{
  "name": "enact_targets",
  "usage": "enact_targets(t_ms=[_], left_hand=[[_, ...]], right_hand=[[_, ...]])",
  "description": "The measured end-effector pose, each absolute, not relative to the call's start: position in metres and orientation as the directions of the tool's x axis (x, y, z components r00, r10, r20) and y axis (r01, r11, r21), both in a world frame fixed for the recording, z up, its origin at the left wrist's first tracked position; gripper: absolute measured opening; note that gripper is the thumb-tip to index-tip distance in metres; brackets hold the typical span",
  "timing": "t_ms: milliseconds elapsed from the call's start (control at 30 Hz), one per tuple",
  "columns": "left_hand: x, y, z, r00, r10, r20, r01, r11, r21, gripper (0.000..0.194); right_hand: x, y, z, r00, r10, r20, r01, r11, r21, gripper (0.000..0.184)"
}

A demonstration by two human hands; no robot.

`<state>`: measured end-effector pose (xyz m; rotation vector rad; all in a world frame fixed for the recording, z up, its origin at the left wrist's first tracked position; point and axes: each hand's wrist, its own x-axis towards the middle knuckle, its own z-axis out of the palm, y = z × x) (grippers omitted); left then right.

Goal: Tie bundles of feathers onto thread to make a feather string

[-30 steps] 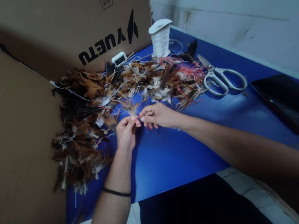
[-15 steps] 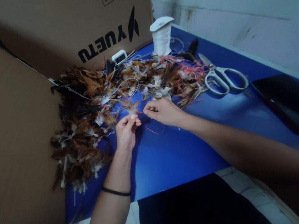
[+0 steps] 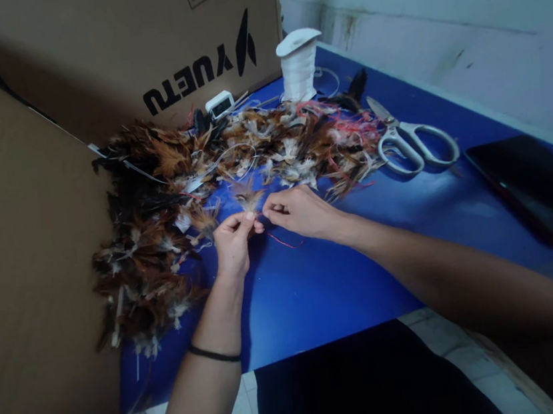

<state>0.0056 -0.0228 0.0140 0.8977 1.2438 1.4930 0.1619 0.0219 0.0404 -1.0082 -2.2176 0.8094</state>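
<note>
Now R hand (image 3: 302,212)'s back nearer L hand (image 3: 231,241), pinching red thread (image 3: 283,243) (shorter span, so prob. less tension); L thumb & fingertips grip brown feather tuft (image 3: 249,201)'s base.

Bare forearms (image 3: 403,252), black clothing (image 3: 369,384).
Thin black band (image 3: 216,356) round left forearm (image 3: 218,318); clothing looks plain, detail lost in shadow.
</note>
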Motion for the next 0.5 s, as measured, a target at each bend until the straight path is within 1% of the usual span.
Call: enact_targets(t_ms=[67,133,200,267,333,400,467,500], left_hand=[[0.005,-0.023,0.013,-0.272,0.962,-0.004,-0.136,-0.035,0.99,0.022],[0.003,-0.024,0.012,-0.281,0.959,0.038,-0.019,-0.045,0.999,0.021],[0.002,-0.024,0.011,-0.295,0.952,0.082,0.125,-0.047,0.991,0.021],[0.0,-0.025,0.012,-0.284,0.947,0.151,0.3,-0.062,0.952,0.02],[0.0,-0.027,0.014,-0.215,0.937,0.275,0.521,-0.128,0.844,0.018],[0.0,-0.029,0.016,-0.081,0.908,0.411,0.706,-0.239,0.667,0.015],[0.002,-0.031,0.017,0.058,0.869,0.492,0.795,-0.338,0.503,0.015],[0.004,-0.032,0.016,0.11,0.853,0.511,0.813,-0.373,0.447,0.016]], right_hand=[[0.163,0.022,0.04,-0.584,0.775,0.242,0.465,0.563,-0.683,0.015],[0.165,0.022,0.041,-0.61,0.743,0.276,0.503,0.632,-0.59,0.016],[0.168,0.021,0.043,-0.628,0.705,0.33,0.566,0.705,-0.428,0.019],[0.169,0.02,0.045,-0.656,0.647,0.389,0.598,0.76,-0.256,0.023],[0.17,0.018,0.048,-0.707,0.551,0.442,0.568,0.816,-0.11,0.025],[0.169,0.016,0.051,-0.762,0.443,0.472,0.511,0.859,0.018,0.026],[0.168,0.014,0.053,-0.801,0.361,0.478,0.467,0.876,0.121,0.027],[0.168,0.013,0.054,-0.814,0.334,0.476,0.452,0.878,0.158,0.028]])
